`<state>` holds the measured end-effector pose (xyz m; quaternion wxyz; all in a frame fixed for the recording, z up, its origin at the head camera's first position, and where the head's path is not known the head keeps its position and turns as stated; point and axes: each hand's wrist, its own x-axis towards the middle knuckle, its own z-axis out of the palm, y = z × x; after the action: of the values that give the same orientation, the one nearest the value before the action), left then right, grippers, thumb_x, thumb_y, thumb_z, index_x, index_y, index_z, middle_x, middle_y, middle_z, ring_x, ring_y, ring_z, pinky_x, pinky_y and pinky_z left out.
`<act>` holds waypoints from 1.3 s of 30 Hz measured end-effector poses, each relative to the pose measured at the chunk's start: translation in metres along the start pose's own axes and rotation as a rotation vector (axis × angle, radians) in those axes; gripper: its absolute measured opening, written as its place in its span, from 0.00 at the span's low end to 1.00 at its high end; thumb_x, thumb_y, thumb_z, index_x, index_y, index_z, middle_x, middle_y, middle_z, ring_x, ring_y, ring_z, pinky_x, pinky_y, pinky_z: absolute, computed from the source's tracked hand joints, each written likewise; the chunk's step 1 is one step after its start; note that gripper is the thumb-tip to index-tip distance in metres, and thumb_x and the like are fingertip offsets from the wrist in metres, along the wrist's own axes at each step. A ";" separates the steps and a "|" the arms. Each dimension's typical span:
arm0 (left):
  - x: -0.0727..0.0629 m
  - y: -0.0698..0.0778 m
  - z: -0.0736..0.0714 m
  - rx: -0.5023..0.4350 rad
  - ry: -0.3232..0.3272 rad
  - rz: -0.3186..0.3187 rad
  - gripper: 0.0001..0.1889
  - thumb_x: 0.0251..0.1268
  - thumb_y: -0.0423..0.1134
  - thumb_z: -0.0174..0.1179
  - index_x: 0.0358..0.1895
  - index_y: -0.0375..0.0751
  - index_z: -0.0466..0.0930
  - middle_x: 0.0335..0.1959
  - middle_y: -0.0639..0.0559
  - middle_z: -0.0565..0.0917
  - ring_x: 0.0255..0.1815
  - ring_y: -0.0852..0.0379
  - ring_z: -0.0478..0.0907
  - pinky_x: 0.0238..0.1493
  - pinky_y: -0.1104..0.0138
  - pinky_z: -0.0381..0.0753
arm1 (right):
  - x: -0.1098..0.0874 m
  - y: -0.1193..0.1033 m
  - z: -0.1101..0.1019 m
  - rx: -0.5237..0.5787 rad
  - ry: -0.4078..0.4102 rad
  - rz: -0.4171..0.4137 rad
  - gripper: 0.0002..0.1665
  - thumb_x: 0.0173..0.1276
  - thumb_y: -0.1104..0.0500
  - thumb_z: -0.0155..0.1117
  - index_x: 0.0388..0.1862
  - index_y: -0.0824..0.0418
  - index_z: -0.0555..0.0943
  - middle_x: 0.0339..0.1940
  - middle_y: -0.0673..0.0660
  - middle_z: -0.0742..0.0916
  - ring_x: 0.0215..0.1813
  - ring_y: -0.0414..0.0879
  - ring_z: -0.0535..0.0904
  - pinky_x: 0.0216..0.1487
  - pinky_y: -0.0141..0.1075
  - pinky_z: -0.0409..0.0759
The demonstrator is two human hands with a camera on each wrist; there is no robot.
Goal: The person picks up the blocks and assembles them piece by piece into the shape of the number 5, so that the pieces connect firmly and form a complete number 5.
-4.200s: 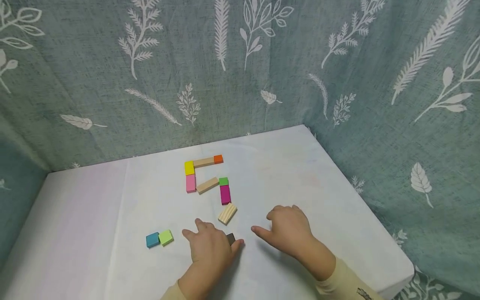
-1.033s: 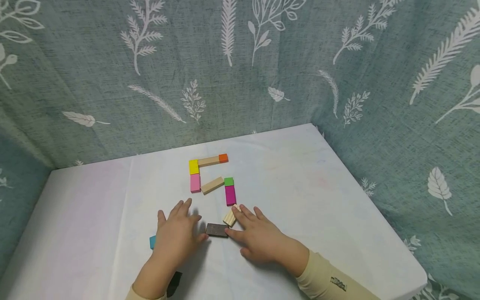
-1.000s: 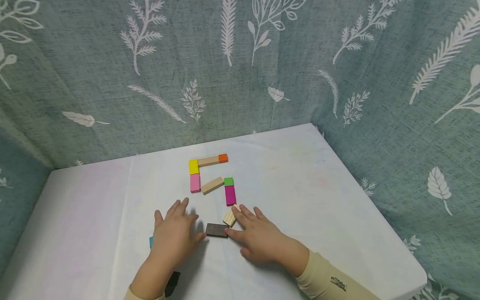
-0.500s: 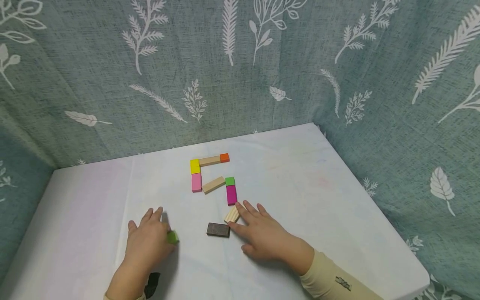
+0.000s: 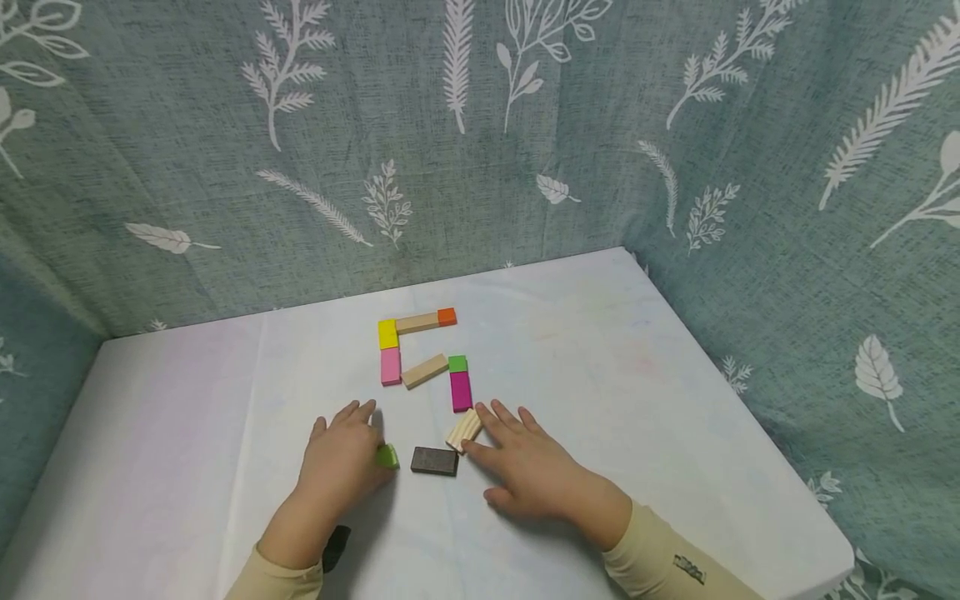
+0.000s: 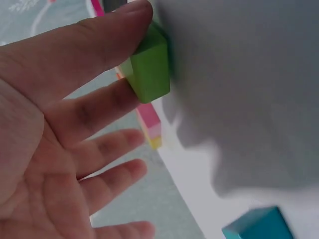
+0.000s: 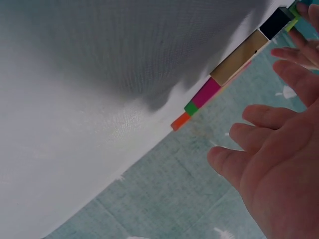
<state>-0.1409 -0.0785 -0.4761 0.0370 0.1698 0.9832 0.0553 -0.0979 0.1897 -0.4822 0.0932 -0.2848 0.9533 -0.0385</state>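
Observation:
My left hand (image 5: 339, 467) pinches a lime green wooden block (image 6: 152, 69) between thumb and index finger, the other fingers spread out. Just left of a dark brown block (image 5: 434, 462), a small gap shows between it and the green one. The right hand (image 5: 534, 467) has its fingers extended, with fingertips right at the edge of a striped natural wood block (image 5: 463, 432). That block's lower end meets the dark block's corner. A teal block (image 6: 261, 225) lies on the table behind the left hand, hidden from the head view.
A winding line of blocks continues away: magenta (image 5: 461, 392), green (image 5: 457, 363), plain wood (image 5: 425, 371), pink (image 5: 390, 367), yellow (image 5: 387, 333), another plain wood (image 5: 417, 322) and orange (image 5: 447, 317). A white cloth covers the table (image 5: 585, 350); patterned curtains (image 5: 480, 167) stand behind and beside it.
The left hand went from the dark block leftward, took the lime green block from beside the teal one, and brought it right. Earlier, the dark block came into line; the right hand moved to the striped block.

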 end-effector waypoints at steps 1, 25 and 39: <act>0.001 0.001 0.000 0.001 -0.002 -0.004 0.17 0.38 0.46 0.83 0.32 0.41 0.92 0.65 0.35 0.79 0.71 0.32 0.70 0.65 0.27 0.63 | 0.000 0.000 0.000 0.001 -0.002 0.002 0.39 0.69 0.40 0.64 0.77 0.43 0.68 0.84 0.60 0.56 0.85 0.57 0.49 0.81 0.58 0.54; 0.004 0.009 0.008 -0.068 0.023 -0.080 0.19 0.36 0.49 0.84 0.28 0.40 0.91 0.61 0.38 0.82 0.68 0.36 0.73 0.67 0.31 0.65 | 0.000 0.001 0.005 0.009 -0.014 0.024 0.39 0.69 0.39 0.64 0.77 0.43 0.67 0.84 0.58 0.56 0.85 0.56 0.49 0.81 0.58 0.54; 0.003 0.009 0.010 -0.096 0.007 -0.071 0.19 0.39 0.48 0.83 0.31 0.39 0.92 0.61 0.39 0.83 0.67 0.38 0.75 0.65 0.36 0.72 | -0.001 0.002 0.008 0.007 -0.018 0.030 0.40 0.68 0.39 0.64 0.78 0.43 0.67 0.84 0.58 0.56 0.85 0.56 0.49 0.81 0.58 0.54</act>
<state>-0.1397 -0.0682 -0.4848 0.0435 0.1326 0.9850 0.1019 -0.0968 0.1913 -0.4897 0.1031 -0.2707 0.9564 -0.0377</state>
